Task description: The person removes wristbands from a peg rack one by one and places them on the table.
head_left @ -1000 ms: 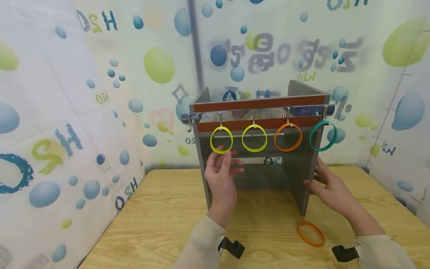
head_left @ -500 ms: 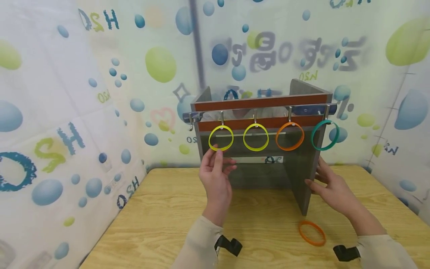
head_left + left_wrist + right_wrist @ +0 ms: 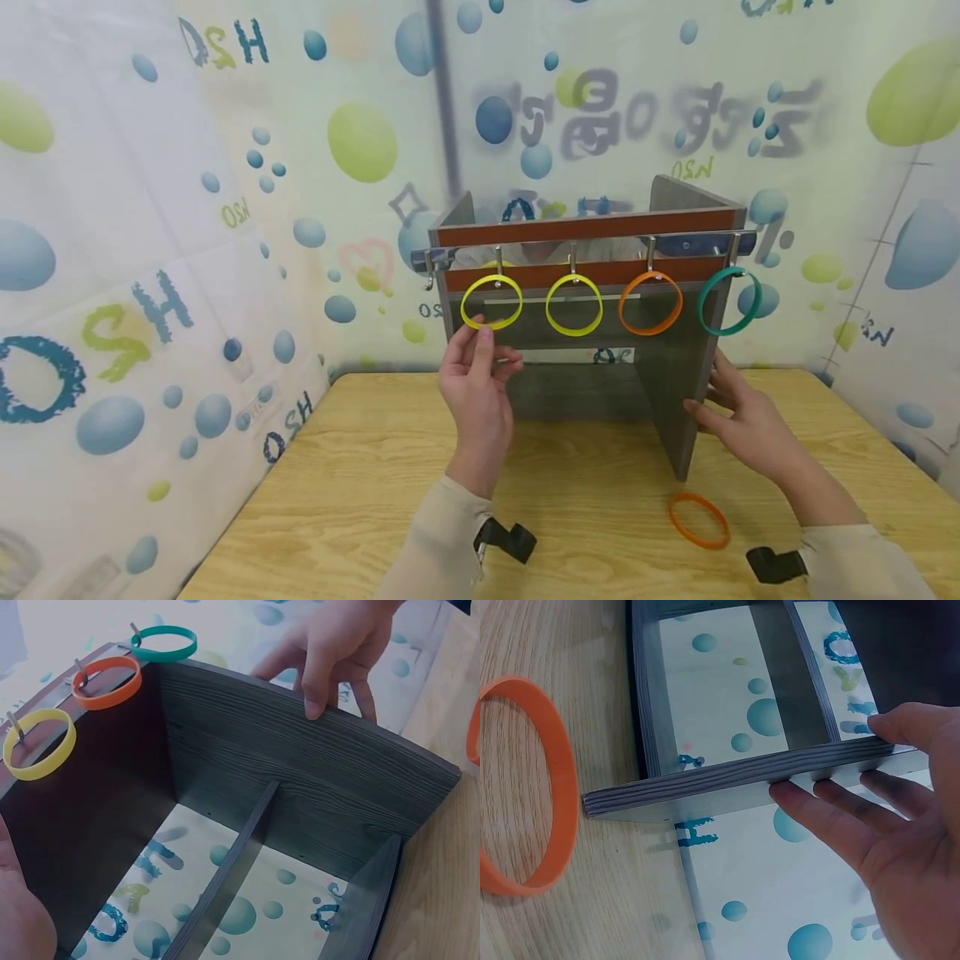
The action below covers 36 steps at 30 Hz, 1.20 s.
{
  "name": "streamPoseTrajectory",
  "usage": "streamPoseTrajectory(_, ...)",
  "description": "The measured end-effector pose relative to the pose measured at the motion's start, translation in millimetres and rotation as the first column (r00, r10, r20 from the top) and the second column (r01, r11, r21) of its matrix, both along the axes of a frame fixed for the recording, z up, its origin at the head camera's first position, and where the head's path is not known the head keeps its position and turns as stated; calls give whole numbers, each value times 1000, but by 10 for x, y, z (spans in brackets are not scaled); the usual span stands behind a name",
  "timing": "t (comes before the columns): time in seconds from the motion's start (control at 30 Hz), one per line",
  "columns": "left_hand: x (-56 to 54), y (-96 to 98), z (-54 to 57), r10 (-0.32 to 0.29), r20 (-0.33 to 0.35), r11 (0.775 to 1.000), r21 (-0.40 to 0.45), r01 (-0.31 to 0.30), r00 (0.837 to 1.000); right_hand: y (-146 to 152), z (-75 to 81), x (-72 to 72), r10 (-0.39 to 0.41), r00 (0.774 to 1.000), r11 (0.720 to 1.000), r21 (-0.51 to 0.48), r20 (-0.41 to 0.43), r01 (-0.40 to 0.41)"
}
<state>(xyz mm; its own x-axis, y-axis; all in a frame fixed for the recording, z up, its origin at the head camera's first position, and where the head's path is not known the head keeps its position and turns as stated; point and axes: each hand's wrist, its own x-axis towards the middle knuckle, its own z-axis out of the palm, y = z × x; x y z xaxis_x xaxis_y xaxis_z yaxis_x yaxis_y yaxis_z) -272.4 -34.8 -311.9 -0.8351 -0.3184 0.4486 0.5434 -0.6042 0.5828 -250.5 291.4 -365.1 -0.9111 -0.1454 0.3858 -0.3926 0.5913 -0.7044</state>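
Left hand (image 3: 477, 392) pinches the yellow ring (image 3: 521, 302) above, probably adjusting it; right hand (image 3: 750, 429) grips the rack (image 3: 672, 375), which next needs steadying.

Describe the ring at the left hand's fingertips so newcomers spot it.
Find the grey wood-grain stand with red-brown crossbars. In the head view, four thin rings hang from its metal hook rail. The leftmost, a round yellow band, alone has the left hand pinching its lower edge.

Matt grain, bright metal

The desk (image 3: 337, 467) has smooth, pale wood grain. Between its far corners, the stand (image 3: 667, 367) has a matt wood-grain finish and a glossy metal hook rail (image 3: 690, 245). The bands (image 3: 564, 772) look like smooth, matt plastic; the sleeves (image 3: 441, 533) are cloth.
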Motion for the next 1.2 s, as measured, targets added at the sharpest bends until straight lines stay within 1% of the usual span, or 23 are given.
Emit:
streamPoseTrajectory(0.27,35,-44,81,-21,-8,1000,9,21,1000,-3,5,-2,0,1000,1000,-2,-11,0)
streamPoseTrajectory(0.5,67,-53,104,-34,-32,999,9,34,999,4,-9,-5,6,1000,1000,-10,9,-6)
streamPoseTrajectory(0.7,88,-60,87,-31,-34,999,-26,30,999,4,-9,-8,1,1000,1000,-1,14,-1)
streamPoseTrajectory(0.93,115,-86,57,-34,-41,995,-97,29,999,-1,-5,8,1,1000,1000,3,14,-1)
streamPoseTrajectory(1.07,117,-102,50,-31,-19,992,-126,28,999,1,-10,8,1,1000,1000,6,8,-1)
streamPoseTrajectory(1.13,118,-106,46,-47,-19,989,-138,44,999,3,-14,7,1,1000,1000,3,4,-1)
streamPoseTrajectory(1.2,120,-107,38,-73,-19,983,-168,68,997,7,-17,2,3,1000,1000,0,0,-3)
